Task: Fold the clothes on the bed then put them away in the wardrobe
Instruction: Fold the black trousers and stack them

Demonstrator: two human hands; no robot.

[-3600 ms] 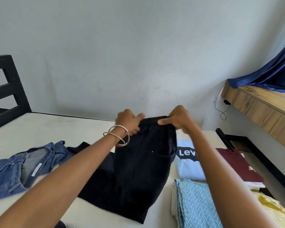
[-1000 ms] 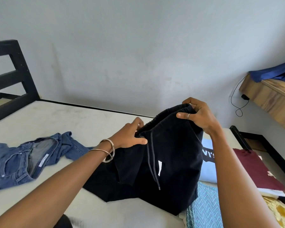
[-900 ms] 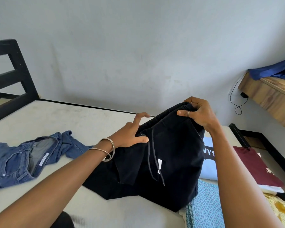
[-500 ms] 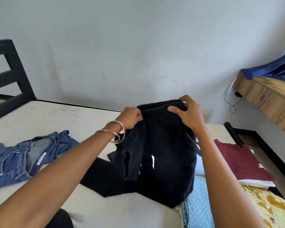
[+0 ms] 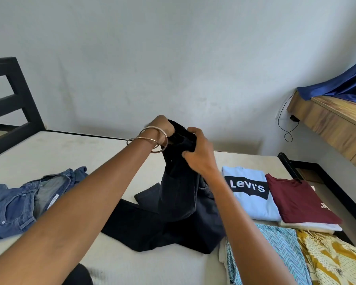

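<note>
The pair of black cotton trousers point(image 5: 179, 204) is lifted by its top end above the pale bare mattress of the bed point(image 5: 56, 153), near the middle of the bed, with its lower part trailing down and lying crumpled on the mattress. Both hands have brought the top edges together at one spot, which I judge is done to bring the two halves edge to edge so the legs hang one over the other before the garment is laid flat and folded.

The left hand point(image 5: 162, 126), with two thin metal bangles point(image 5: 150, 139) on its wrist, is clenched round the dark cloth at its highest point, its fingers point(image 5: 170, 128) wrapped tight into the fabric. The right hand point(image 5: 199, 153) sits just beside it, touching the same bunch of cloth, with its fingers point(image 5: 190, 153) curled in and pinching the fabric from the near side (the fingertips themselves are partly buried in the folds).

The crumpled blue denim jeans point(image 5: 19, 202) lie unfolded to the left, probably kept apart as work yet to do. On the right the finished pile is gathered: a folded light blue printed T-shirt point(image 5: 249, 192), a folded maroon T-shirt point(image 5: 296, 200) touching it, and nearer, a teal zigzag-patterned cloth point(image 5: 275, 249) beside a yellow patterned cloth point(image 5: 333, 260). The wardrobe is not in sight.
</note>
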